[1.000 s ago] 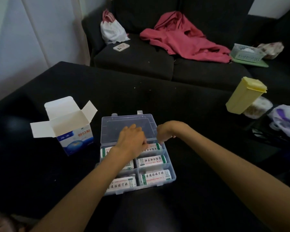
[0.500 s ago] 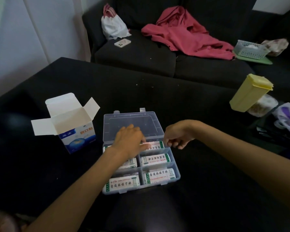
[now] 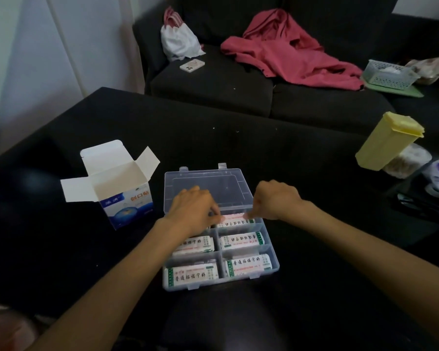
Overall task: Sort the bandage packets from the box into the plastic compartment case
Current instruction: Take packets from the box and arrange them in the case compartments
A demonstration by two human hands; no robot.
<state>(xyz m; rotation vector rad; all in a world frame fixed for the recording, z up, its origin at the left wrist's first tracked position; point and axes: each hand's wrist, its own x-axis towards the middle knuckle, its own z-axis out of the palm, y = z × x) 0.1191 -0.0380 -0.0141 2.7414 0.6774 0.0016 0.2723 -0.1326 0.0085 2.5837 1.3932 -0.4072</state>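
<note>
My left hand (image 3: 193,211) and right hand (image 3: 271,200) pinch opposite ends of one bandage packet (image 3: 235,218), its long axis running hand to hand, over the case (image 3: 274,262)'s far right compartment. Open box (image 3: 117,188) stands left of my left hand; nothing obstructs.

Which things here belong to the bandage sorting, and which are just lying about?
Job:
compartment case
bandage packets
open bandage box
left hand and right hand, both pinching the packet at the far right compartment

Lying about:
yellow container
phone
red garment
white bag
mesh basket
</note>
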